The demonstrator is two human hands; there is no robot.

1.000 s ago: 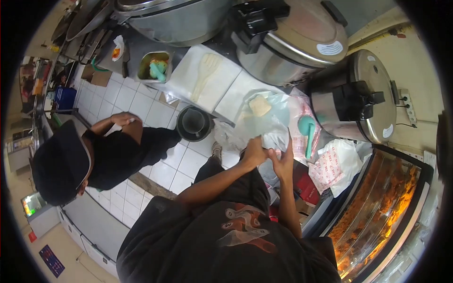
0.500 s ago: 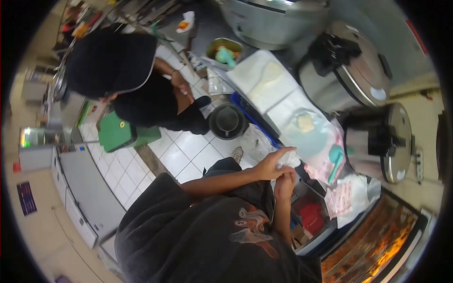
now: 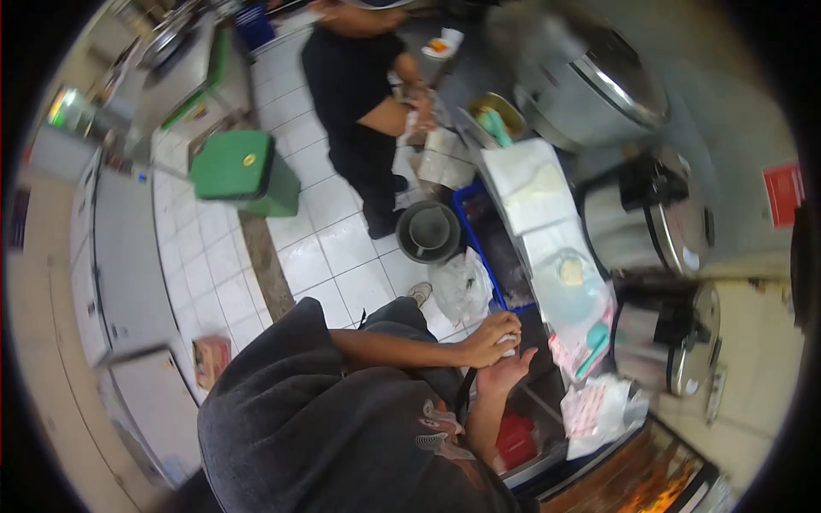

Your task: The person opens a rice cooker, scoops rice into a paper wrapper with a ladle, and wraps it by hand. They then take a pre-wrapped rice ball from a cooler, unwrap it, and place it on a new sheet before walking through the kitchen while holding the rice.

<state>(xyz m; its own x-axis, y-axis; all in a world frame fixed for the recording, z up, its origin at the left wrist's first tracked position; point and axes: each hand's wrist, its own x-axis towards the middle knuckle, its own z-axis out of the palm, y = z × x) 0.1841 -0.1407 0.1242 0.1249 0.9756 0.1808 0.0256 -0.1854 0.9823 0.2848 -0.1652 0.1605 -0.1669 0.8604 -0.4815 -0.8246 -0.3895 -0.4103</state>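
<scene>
My left hand (image 3: 493, 339) is closed around a small white bundle (image 3: 509, 344), which may be paper or plastic and is mostly hidden by the fingers. Just below it, my right hand (image 3: 505, 373) is turned palm up, its thumb spread, close against the left hand. Both are held in front of the counter edge. Nearby on the counter, a pale lump of food (image 3: 570, 273) rests on a round translucent bluish sheet (image 3: 564, 303). A teal scoop (image 3: 593, 349) lies on pink-printed paper beside it.
Steel cookers (image 3: 637, 227) line the back of the counter. White paper sheets (image 3: 534, 184) lie in front of them. A co-worker (image 3: 359, 94) stands at the far end. On the floor are a grey bucket (image 3: 428, 232), a white plastic bag (image 3: 462, 286) and a green bin (image 3: 244, 171).
My hands have drawn back from the counter, and the right palm has opened. The white bundle is now mostly covered by my left fingers. My view has turned; the co-worker appears more upright.
</scene>
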